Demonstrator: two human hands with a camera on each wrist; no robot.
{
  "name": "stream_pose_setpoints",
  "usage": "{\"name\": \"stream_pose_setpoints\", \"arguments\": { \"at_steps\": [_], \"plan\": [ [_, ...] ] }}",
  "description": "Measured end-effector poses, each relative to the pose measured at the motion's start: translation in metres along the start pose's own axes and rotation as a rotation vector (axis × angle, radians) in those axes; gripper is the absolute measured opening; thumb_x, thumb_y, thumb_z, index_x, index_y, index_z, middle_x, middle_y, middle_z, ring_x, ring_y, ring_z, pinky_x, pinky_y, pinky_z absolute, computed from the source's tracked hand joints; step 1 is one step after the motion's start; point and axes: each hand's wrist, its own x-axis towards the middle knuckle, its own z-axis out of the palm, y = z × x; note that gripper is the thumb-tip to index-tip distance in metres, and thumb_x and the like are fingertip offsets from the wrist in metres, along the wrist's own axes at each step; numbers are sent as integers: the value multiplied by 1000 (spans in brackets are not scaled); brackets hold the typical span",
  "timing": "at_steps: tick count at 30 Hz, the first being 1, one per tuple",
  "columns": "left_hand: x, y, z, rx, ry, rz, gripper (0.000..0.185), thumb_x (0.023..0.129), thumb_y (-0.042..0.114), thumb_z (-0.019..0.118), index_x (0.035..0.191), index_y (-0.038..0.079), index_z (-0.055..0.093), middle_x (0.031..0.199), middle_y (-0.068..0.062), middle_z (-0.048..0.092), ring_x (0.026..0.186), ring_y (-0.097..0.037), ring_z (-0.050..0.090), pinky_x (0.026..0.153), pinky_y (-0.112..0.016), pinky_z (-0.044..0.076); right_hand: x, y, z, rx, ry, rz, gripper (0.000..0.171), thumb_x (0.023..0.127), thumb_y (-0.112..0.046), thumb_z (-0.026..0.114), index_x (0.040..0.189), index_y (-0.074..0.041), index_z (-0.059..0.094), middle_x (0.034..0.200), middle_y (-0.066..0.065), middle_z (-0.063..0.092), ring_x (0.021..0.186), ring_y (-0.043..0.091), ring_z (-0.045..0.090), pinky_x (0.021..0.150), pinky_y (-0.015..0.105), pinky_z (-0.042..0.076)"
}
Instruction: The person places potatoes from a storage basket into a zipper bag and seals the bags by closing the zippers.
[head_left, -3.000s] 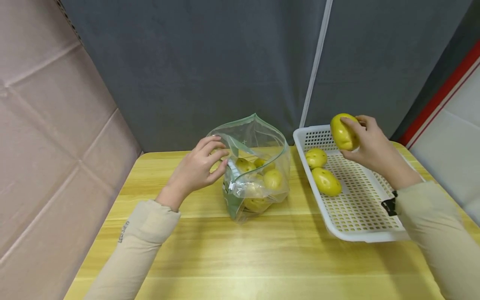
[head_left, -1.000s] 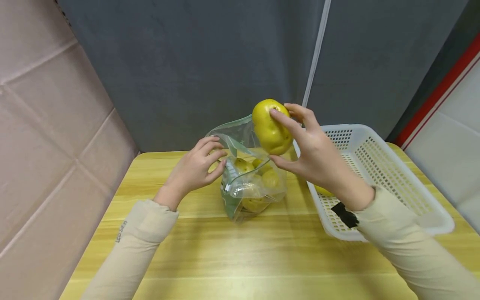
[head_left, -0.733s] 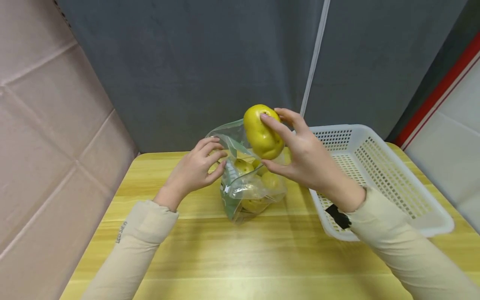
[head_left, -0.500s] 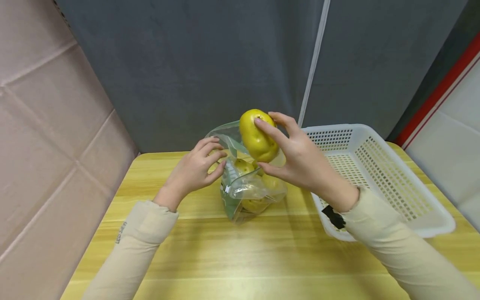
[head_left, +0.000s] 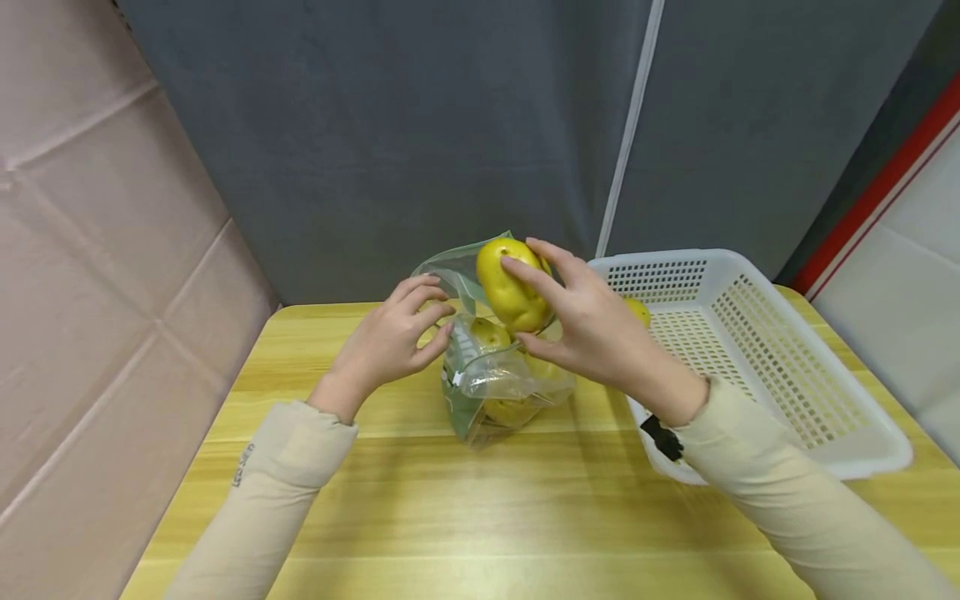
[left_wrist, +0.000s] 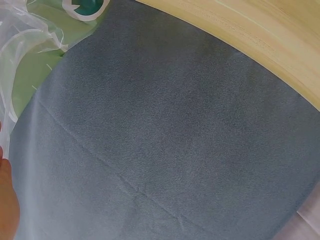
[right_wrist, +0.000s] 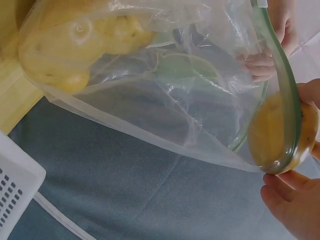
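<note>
**Potato at bag mouth**

Right hand (head_left: pixel 592 333) grips a yellow potato (head_left: pixel 510 283), fingers over its top and thumb curled beneath. The potato sits at the open mouth of the clear zip bag (head_left: pixel 498 375), partly past the green rim; in the right wrist view the rim crosses in front of the potato (right_wrist: pixel 280 135).

Left hand (head_left: pixel 390 337) pinches the bag's left edge near the zip, fingers curled on the plastic, holding the mouth spread. Left wrist view shows only a strip of bag plastic (left_wrist: pixel 30 55) and grey backdrop.

The bag stands upright on the wooden table (head_left: pixel 465 517), several potatoes in its bottom (right_wrist: pixel 65 45).

White perforated basket (head_left: pixel 757 350) sits on the table right of the bag, just beside it. One potato (head_left: pixel 637 310) shows inside, at its near-left part, behind the right hand.
</note>
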Motion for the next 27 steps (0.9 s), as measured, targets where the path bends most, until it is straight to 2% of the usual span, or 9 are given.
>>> {"name": "stream_pose_setpoints", "arguments": {
  "at_steps": [13, 27],
  "plan": [
    [-2, -1, 0, -2, 0, 7, 16, 87, 15, 60, 95, 5, 69, 104, -13, 64, 116, -31, 54, 95, -38, 54, 0, 1, 3, -24, -36, -19, 71, 71, -19, 80, 136, -11, 50, 140, 25, 45, 116, 41, 56, 93, 52, 51],
    [-2, 0, -2, 11, -7, 6, 13, 86, 15, 61, 92, 6, 69, 100, -11, 65, 115, -30, 55, 95, -38, 55, 2, 3, 5, -46, -47, -42, 68, 74, -19, 75, 136, -10, 50, 139, 22, 49, 119, 40, 55, 98, 53, 48]
  ]
}}
